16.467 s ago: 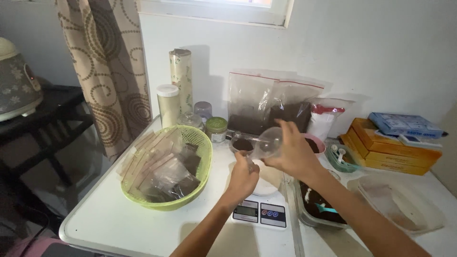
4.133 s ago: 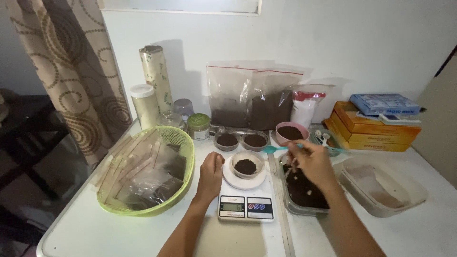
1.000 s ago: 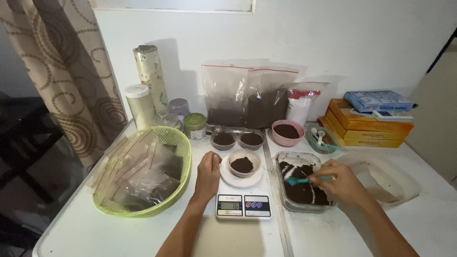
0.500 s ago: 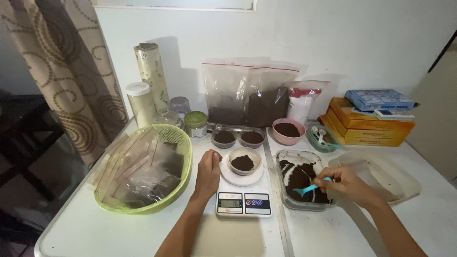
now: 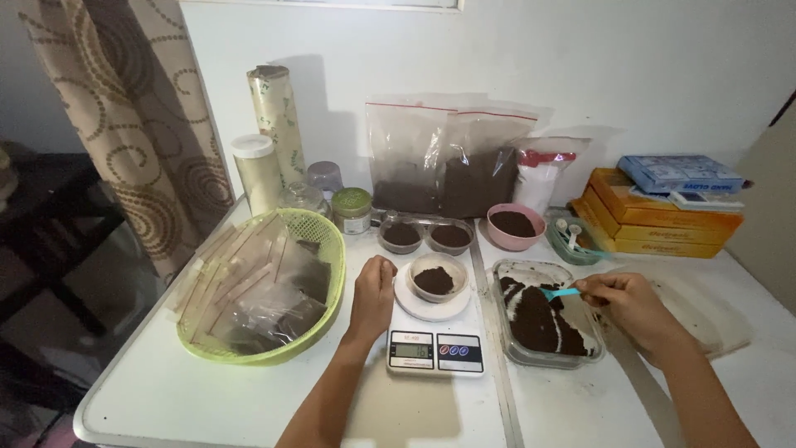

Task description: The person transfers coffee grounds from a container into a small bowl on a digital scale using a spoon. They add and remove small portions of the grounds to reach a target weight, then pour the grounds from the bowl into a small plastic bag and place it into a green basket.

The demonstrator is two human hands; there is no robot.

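Right hand (image 5: 634, 305) pinches a small blue spoon (image 5: 560, 292) by its handle, fingers closed on it; the bowl of the spoon hangs over the dark powder in the clear tub (image 5: 547, 318), which sits just right of the scale (image 5: 434, 344), probably so each scoop has only a short way to travel. Left hand (image 5: 373, 292) is loosely curled, fingertips resting at the left edge of the scale's round platform, holding nothing; likely it steadies the scale. A small cup (image 5: 437, 277) with some dark powder stands centred on the platform, as weighing needs.

Two more filled cups (image 5: 425, 235) stand behind the scale; a pink bowl (image 5: 514, 226) of the same powder is beside them; zip bags (image 5: 448, 159) of powder lean on the wall. The green basket (image 5: 264, 286) at left holds clear packets, near the left hand.

Hard to tell: whether the spoon carries any powder; the scale's display is too small to make out; packet contents are blurred by glare; the tray (image 5: 705, 307) beyond the right hand is partly hidden by the wrist; both forearms are cut off at the bottom edge.
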